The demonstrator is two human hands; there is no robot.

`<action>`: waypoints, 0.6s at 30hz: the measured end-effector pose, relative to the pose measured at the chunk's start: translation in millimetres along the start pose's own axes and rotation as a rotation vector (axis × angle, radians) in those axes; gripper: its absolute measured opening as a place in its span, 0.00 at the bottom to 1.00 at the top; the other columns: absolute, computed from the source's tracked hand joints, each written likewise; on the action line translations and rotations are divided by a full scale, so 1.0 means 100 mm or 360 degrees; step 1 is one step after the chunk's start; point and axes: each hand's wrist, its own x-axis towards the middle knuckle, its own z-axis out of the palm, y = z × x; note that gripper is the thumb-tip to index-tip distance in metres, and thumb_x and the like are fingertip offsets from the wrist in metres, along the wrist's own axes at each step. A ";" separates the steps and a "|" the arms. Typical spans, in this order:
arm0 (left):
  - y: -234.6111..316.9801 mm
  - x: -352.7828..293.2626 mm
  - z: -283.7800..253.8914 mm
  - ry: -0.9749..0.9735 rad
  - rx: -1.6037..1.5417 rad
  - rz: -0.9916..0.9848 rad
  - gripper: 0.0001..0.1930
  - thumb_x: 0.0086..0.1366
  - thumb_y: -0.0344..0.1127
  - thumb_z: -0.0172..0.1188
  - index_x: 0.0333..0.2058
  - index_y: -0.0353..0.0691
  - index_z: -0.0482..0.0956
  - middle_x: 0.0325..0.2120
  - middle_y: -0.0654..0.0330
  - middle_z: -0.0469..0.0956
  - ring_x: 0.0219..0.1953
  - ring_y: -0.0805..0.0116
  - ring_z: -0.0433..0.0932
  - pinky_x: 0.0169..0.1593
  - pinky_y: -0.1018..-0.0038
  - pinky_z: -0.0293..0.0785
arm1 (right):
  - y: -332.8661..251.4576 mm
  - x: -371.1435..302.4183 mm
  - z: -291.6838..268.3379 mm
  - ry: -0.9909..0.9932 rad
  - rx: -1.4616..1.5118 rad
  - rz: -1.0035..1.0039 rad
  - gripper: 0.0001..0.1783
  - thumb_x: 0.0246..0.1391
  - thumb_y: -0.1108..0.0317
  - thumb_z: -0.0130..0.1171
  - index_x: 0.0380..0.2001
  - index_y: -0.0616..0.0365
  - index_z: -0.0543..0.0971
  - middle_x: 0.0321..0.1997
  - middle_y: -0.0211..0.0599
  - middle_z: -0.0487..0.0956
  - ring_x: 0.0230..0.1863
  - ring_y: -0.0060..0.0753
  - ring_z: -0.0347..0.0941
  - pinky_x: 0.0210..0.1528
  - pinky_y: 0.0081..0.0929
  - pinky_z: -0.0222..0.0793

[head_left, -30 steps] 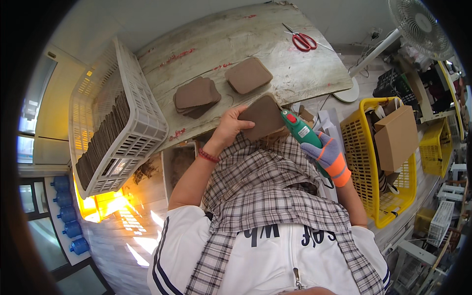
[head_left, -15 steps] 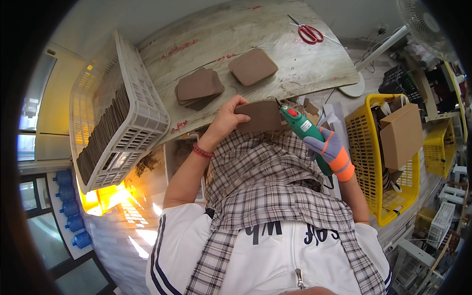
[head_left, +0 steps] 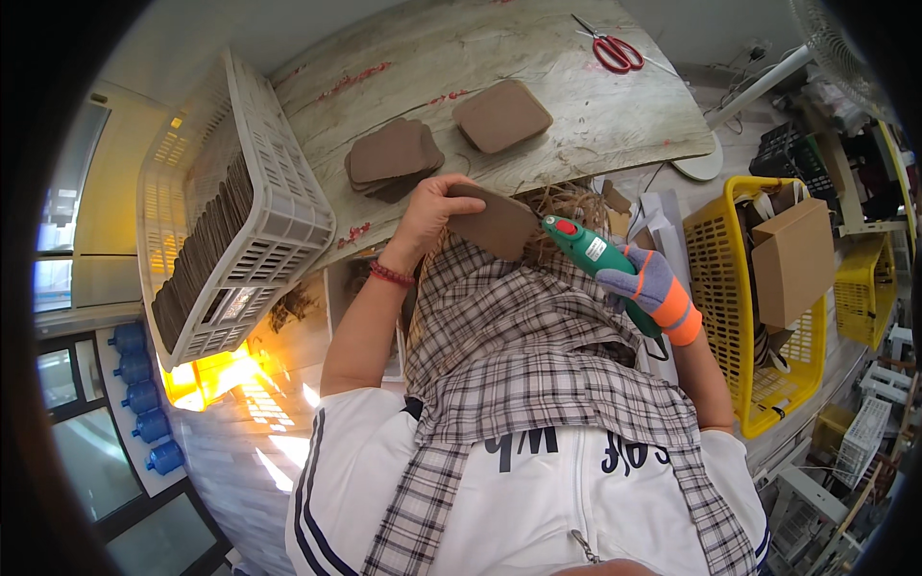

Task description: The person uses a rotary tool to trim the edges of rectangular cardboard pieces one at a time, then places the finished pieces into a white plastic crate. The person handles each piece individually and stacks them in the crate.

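Note:
My bare left hand (head_left: 432, 213), a red beaded bracelet on its wrist, pinches a flat brown sheet with rounded corners (head_left: 494, 227) above my lap. My right hand (head_left: 655, 293), in a grey and orange glove, is wrapped round a green handheld power tool (head_left: 597, 253) with a red button. The tool's tip is close to the sheet's right edge; whether they touch I cannot tell. Thin brown trimmings (head_left: 573, 204) lie behind the tool, by the table edge. On the table rest an uneven stack of brown pieces (head_left: 392, 154) and a neater stack (head_left: 502, 115).
Red-handled scissors (head_left: 618, 54) lie at the far right of the table (head_left: 423, 29). A white crate (head_left: 293, 206) full of upright brown pieces stands at left. At right are a yellow basket (head_left: 713, 278) holding a cardboard box (head_left: 793, 259), and a fan (head_left: 840, 48).
The brown sheet has tilted, its right end now lower. The tool's tip has moved from the sheet's upper right corner down along its right edge. Both hands keep their hold.

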 end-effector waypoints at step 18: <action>-0.09 0.03 0.26 -0.0285 0.0411 -0.0022 0.17 0.51 0.20 0.61 0.42 0.37 0.73 0.30 0.65 0.77 0.33 0.79 0.74 0.38 0.81 0.71 | -0.01 0.04 0.09 -0.0020 -0.0047 0.0023 0.23 0.46 0.57 0.68 0.38 0.63 0.75 0.19 0.25 0.73 0.17 0.12 0.66 0.19 0.13 0.60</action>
